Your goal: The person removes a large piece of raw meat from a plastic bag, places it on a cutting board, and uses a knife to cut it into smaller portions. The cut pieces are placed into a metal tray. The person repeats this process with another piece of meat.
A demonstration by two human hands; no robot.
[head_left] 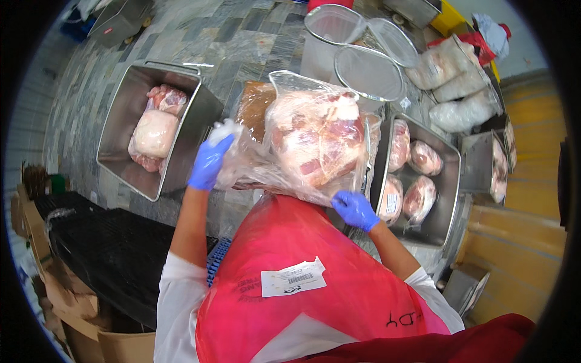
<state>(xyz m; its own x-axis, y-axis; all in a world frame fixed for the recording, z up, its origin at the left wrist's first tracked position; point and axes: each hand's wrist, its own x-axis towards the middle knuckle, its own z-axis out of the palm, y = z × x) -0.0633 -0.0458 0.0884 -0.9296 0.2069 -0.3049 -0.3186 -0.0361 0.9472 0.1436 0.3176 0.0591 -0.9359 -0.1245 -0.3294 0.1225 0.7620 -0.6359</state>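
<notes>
A large clear plastic bag [251, 163] lies loosely around big pale-and-red cuts of meat [315, 139] in front of me. My left hand [209, 162], in a blue glove, is closed on a bunched, whitish part of the bag at its left side. At the near right edge of the bag my right hand [355, 210], also gloved in blue, pinches the plastic. Under the bag's far left side shows a brown cardboard box [256, 107]. What supports the bag's near part is hidden by the plastic and my red apron [284, 242].
To the left stands a metal tub [112, 148] with meat pieces; another metal tub [445, 206] on the right holds several wrapped cuts. Clear-lined round bins [369, 72] stand beyond the bag. Bagged meat [466, 109] sits at far right. Black sheeting [103, 254] and cardboard [124, 348] lie lower left.
</notes>
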